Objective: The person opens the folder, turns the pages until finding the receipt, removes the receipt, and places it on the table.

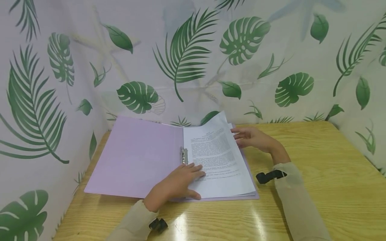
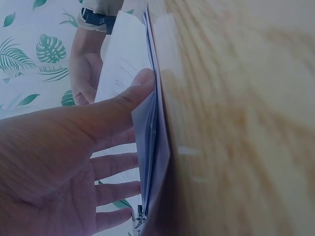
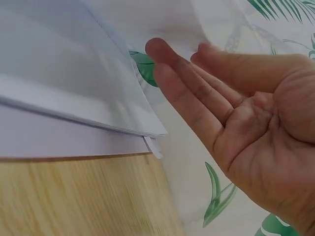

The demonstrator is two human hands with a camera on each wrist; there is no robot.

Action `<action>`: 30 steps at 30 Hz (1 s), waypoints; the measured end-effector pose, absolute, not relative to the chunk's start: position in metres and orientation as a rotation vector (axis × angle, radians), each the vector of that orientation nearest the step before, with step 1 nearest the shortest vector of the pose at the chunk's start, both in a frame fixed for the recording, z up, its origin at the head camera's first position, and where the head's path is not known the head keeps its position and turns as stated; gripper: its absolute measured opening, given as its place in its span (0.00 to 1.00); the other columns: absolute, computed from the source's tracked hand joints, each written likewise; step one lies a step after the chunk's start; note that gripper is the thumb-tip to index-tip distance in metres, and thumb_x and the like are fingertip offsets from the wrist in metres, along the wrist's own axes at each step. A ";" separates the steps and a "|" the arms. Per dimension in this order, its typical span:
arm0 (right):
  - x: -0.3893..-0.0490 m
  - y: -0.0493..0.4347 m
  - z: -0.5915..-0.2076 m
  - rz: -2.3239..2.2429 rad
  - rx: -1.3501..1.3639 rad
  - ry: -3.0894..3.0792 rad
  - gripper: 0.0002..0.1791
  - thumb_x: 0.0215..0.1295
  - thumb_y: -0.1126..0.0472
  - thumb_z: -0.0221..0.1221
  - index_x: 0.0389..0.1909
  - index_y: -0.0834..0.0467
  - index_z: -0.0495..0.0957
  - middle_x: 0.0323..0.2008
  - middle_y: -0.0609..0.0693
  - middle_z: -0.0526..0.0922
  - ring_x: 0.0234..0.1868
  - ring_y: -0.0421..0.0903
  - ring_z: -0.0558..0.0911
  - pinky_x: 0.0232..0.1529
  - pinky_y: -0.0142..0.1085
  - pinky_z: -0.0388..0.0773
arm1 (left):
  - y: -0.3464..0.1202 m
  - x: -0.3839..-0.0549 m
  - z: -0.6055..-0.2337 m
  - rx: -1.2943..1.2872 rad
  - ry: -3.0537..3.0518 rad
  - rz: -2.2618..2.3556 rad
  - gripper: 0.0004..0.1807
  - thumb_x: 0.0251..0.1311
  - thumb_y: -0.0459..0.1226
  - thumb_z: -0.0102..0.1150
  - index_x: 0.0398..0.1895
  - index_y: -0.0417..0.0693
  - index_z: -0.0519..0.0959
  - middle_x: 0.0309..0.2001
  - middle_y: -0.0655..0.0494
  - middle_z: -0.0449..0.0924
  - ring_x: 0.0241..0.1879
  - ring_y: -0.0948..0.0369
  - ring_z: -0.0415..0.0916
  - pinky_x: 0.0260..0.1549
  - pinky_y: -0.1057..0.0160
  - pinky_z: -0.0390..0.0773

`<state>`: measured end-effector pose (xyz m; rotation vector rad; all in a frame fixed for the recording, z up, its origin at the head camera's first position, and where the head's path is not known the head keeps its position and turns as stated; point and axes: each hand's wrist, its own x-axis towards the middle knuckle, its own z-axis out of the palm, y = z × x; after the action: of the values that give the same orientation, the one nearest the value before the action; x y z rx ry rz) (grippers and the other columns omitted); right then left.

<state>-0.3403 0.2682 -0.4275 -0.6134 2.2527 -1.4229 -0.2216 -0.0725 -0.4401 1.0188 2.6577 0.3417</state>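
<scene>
A lilac ring binder [image 1: 135, 157] lies open on the table, its metal clip [image 1: 184, 156] along the spine. A stack of printed sheets [image 1: 211, 184] rests on the right side. My left hand [image 1: 179, 182] lies across the lower left of the pages near the clip, fingers spread. In the left wrist view its thumb [image 2: 142, 78] reaches along the near edge of the stack. At the far right edge, my right hand [image 1: 251, 138] pinches the top sheet [image 1: 215, 129], whose upper corner curls upward. In the right wrist view, thumb and fingertips meet at this raised sheet [image 3: 157, 19].
The wooden table [image 1: 319, 174] extends to the right of the binder and in front of it. A white cloth with green leaf prints [image 1: 193, 50] hangs behind and on both sides. Black straps [image 1: 269, 176] with small cameras sit over the beige sleeves.
</scene>
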 end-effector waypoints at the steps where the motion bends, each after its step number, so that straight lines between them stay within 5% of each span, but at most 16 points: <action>1: -0.340 0.267 -0.427 -1.416 -0.614 2.248 0.35 0.71 0.65 0.60 0.76 0.66 0.60 0.67 0.69 0.74 0.66 0.62 0.77 0.57 0.41 0.84 | -0.073 -0.222 -0.440 1.019 2.656 0.344 0.44 0.56 0.55 0.72 0.74 0.52 0.69 0.78 0.51 0.61 0.79 0.47 0.55 0.78 0.43 0.56; 9: -0.339 0.253 -0.428 -1.373 -0.631 2.221 0.39 0.68 0.64 0.64 0.76 0.66 0.60 0.69 0.67 0.73 0.70 0.65 0.73 0.58 0.32 0.81 | -0.074 -0.222 -0.441 1.022 2.662 0.338 0.44 0.55 0.56 0.71 0.74 0.52 0.69 0.78 0.51 0.62 0.79 0.47 0.55 0.77 0.43 0.57; 20: -0.333 0.230 -0.426 -1.250 -0.647 2.281 0.39 0.67 0.58 0.67 0.76 0.61 0.64 0.66 0.64 0.77 0.61 0.58 0.83 0.67 0.55 0.76 | -0.074 -0.222 -0.440 1.012 2.664 0.338 0.43 0.55 0.56 0.72 0.73 0.53 0.70 0.78 0.51 0.62 0.79 0.47 0.56 0.77 0.43 0.57; 30: -0.328 0.214 -0.423 -1.208 -0.651 2.289 0.43 0.65 0.53 0.69 0.77 0.55 0.62 0.66 0.63 0.77 0.63 0.58 0.82 0.65 0.54 0.78 | -0.074 -0.224 -0.440 1.017 2.658 0.338 0.43 0.55 0.56 0.72 0.74 0.52 0.70 0.78 0.51 0.62 0.79 0.47 0.56 0.77 0.43 0.57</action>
<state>-0.3284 0.2143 -0.4230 -0.6507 2.2890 -1.2080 -0.2237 -0.0741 -0.4396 1.0171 2.6575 0.3378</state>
